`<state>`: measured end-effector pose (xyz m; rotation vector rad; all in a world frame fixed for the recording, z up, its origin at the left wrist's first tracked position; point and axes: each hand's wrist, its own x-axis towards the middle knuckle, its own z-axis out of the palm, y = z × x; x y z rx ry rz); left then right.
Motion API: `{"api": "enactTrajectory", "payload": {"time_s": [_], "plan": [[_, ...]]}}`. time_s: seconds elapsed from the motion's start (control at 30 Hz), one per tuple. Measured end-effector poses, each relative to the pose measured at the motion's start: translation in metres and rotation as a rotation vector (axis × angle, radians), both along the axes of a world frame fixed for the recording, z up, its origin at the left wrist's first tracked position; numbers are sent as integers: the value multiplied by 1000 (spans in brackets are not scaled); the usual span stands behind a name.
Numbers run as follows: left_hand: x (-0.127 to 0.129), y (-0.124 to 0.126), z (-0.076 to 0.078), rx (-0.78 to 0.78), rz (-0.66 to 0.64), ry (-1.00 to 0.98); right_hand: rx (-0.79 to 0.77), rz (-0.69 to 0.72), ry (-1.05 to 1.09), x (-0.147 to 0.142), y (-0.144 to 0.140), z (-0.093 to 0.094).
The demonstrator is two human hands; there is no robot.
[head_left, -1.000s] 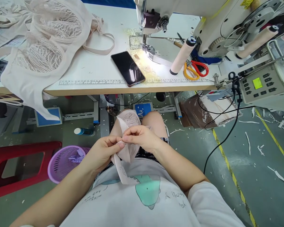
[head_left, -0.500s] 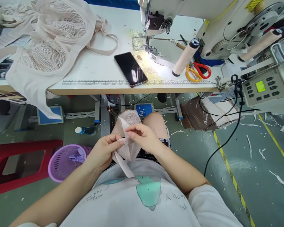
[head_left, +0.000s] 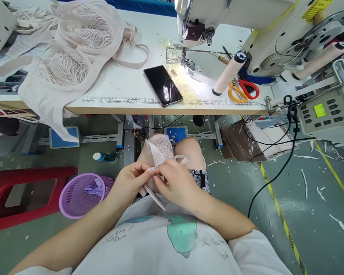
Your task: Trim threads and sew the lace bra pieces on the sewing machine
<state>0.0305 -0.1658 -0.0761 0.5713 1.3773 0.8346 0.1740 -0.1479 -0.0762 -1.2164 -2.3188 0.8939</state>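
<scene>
Over the lap (head_left: pixel 190 153), I see the left hand (head_left: pixel 131 181) and the right hand (head_left: pixel 177 183) close together, each pinching a narrow part of the pale lace garment (head_left: pixel 162 147) draped there, whose soft fabric could, I judge, twist if either pinch slips.

White shirt (head_left: pixel 126 248) — short sleeves (head_left: pixel 255 252), green cartoon print (head_left: pixel 182 235), dark lettering (head_left: pixel 117 237). Lower garment (head_left: pixel 200 179) — black-and-white pattern, ending above the knees (head_left: pixel 189 148).

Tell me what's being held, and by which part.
The left hand and right hand pinch a pale bra by a narrow strip; fingers hide exactly where.
</scene>
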Motion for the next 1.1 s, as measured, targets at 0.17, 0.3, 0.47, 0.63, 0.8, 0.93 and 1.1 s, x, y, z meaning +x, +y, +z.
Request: {"api": "enactTrajectory", "payload": {"time_s": [0.17,0.3,0.47,0.63,0.8,0.93,1.1], "plan": [[-1,-1,-4,46,0,62,121,35,-90,-2,-1,0],[-3,-1,-5,123,-82,178,132,87,-124,-2,1,1],[-3,-2,-2,161,-135,278,80,114,-64,-1,4,4],[-4,-2,-5,120,-103,226,28,54,36,6,6,7],[-6,-3,-9,75,-73,165,3,7,38,13,7,7],[-6,-3,-9,86,-45,140,-31,49,-43,17,8,9],[-6,-3,-7,64,-37,125,-100,103,-179,28,9,17]]}}
